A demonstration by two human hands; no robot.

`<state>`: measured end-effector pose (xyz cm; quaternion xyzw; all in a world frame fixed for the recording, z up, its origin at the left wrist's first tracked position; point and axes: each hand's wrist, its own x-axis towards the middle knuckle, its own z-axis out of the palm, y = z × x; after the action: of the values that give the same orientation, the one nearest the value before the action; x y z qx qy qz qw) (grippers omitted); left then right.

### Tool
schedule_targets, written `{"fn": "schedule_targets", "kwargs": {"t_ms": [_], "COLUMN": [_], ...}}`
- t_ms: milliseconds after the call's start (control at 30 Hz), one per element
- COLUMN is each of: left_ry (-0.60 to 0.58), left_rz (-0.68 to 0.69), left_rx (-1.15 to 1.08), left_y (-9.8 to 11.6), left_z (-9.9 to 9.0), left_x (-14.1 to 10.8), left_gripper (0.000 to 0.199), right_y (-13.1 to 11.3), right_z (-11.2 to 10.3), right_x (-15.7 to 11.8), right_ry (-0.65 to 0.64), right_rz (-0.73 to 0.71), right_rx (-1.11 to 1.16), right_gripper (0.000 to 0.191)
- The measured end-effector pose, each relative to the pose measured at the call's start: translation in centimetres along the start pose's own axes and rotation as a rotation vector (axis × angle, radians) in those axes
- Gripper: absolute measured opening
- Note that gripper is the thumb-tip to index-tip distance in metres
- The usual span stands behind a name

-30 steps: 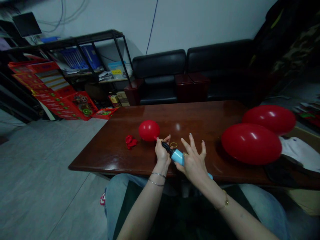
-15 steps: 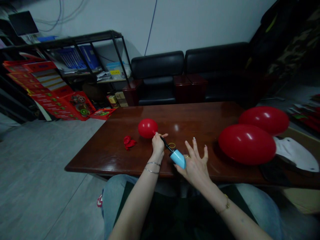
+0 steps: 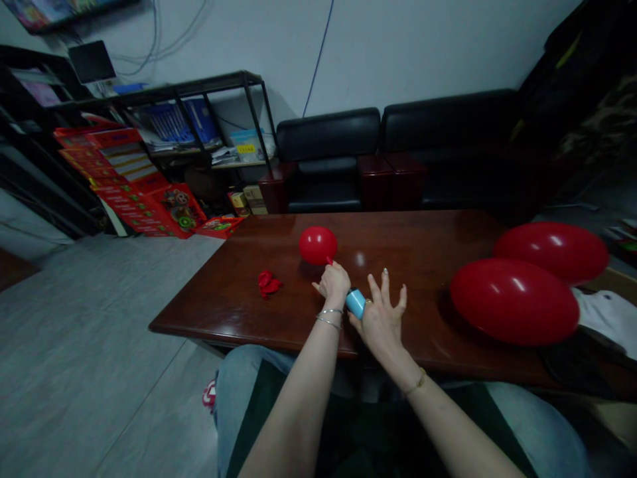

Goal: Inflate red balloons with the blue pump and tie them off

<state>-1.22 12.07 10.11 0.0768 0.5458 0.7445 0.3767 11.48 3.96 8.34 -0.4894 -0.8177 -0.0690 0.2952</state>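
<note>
At the far left, a stack of red boxes (image 3: pixel 124 176) is standing on the grey floor (image 3: pixel 114 318), and beside it a dark metal shelf (image 3: pixel 213 85) is carrying blue folders (image 3: pixel 199 119) and papers. Nearer, a dark reddish-brown bench (image 3: pixel 423 242) is stretching across in front of the seated person, whose jeans (image 3: pixel 246 372) are showing below its near edge. Toward the bench's left side, a crumpled, uninflated piece of red rubber (image 3: pixel 269 284) is lying on the wood. Just beyond it and to the right, a small, partly inflated red balloon (image 3: pixel 317 244) is sitting over the bench, its neck pointing toward the person.

The left grip (image 3: pixel 334 282), a bare hand with silver bracelets (image 3: pixel 329 318) at the wrist, is grasping that neck, its knuckles facing up; the fingers are hiding exactly how the neck and the pump's tip are meeting. Just to the right, a light blue pump (image 3: pixel 355 303) is showing between the two hands, its dark front end disappearing behind the left one. The right grip (image 3: pixel 379 317) is grasping the pump's blue body low against the thumb, while several fingers are spreading upward, away from it. A thin gold bracelet (image 3: pixel 419 382) is circling the right wrist.

Beyond the bench, black sofas (image 3: pixel 328 133) are standing against the pale wall. Farther right, a large red balloon (image 3: pixel 515 301) is resting on the bench, and a second large balloon (image 3: pixel 552 252) is lying just behind it. At the far right, a white item (image 3: pixel 608 320) is lying beside them.
</note>
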Motion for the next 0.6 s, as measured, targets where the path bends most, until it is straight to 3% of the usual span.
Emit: {"fn": "schedule_targets", "kwargs": {"t_ms": [167,433,600], "left_ry": [0.115,0.182,0.179], "left_rz": [0.083,0.185,0.247], "left_rx": [0.2,0.454,0.618], "left_y": [0.0,1.1,0.3], "left_z": [-0.3,-1.6,-1.2], "left_x": [-0.7,0.6,-1.3], "left_gripper": [0.041,0.039,0.042], "right_y": [0.1,2.8,3.2], "right_z": [0.7,0.4,0.7], "right_x": [-0.6,-6.2,-5.6], "right_ry": [0.026,0.026,0.078], "right_rz": [-0.013,-0.038,-0.066], "right_rx": [0.012,-0.07,-0.059], "right_gripper": [0.023,0.028,0.019]}}
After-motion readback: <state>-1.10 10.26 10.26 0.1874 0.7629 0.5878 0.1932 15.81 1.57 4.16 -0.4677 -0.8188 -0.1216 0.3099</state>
